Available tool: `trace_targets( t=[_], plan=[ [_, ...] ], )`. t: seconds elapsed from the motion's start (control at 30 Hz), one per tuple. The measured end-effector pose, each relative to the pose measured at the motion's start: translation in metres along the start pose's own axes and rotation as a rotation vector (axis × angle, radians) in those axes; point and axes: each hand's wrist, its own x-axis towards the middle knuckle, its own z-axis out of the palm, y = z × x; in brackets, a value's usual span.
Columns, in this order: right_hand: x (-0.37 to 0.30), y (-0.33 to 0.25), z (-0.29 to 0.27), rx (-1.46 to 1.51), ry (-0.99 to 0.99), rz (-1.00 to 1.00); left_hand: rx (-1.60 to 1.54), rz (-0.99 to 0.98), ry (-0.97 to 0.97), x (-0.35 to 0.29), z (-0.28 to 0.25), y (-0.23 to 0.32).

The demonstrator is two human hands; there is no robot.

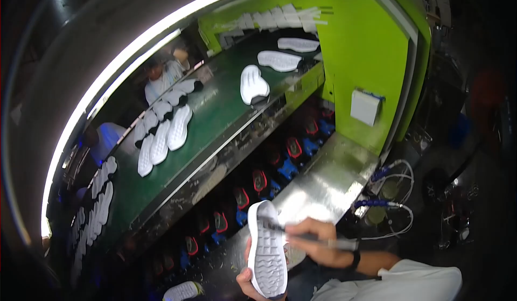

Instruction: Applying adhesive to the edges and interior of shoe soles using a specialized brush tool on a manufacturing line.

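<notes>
My left hand [246,282] grips a white shoe sole [269,271] along its left side and lower end. The sole stands nearly upright, its hollow, grid-and-wave patterned inner face turned toward me. In my right hand [320,242] is a brush with a pale handle [346,244], smeared by motion. Its dark tip lies over the upper part of the sole's hollow; whether it touches cannot be made out. A dark band circles my right wrist. Below on the left lies a white shoe [182,291] with a yellow-green edge.
A green conveyor belt [215,112] carries several white soles and grey shoe uppers into a lime-green machine [355,48]. Beneath it, red-and-blue shoes [259,180] line a dark shelf. A metal ledge [323,182] runs in front; hoses [398,204] hang right. People sit across the belt.
</notes>
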Motion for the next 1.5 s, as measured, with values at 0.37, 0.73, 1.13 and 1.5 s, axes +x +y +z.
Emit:
trace_targets(
  t=[0.37,0.73,1.13,1.5],
  plan=[
    [-0.04,-0.006,-0.07,0.522,0.0,0.583,2.334,1.232,0.2,0.284,0.161,0.113],
    [-0.061,0.03,-0.089,0.764,0.058,0.74,1.49,1.552,0.258,0.101,0.043,0.062],
    [-0.033,0.025,-0.025,0.059,-0.308,0.17,0.264,-0.328,0.029,-0.07,-0.164,-0.008],
    [-0.069,0.024,0.039,0.279,-0.493,0.249,0.244,0.056,0.21,-0.076,-0.17,-0.003]
  ],
)
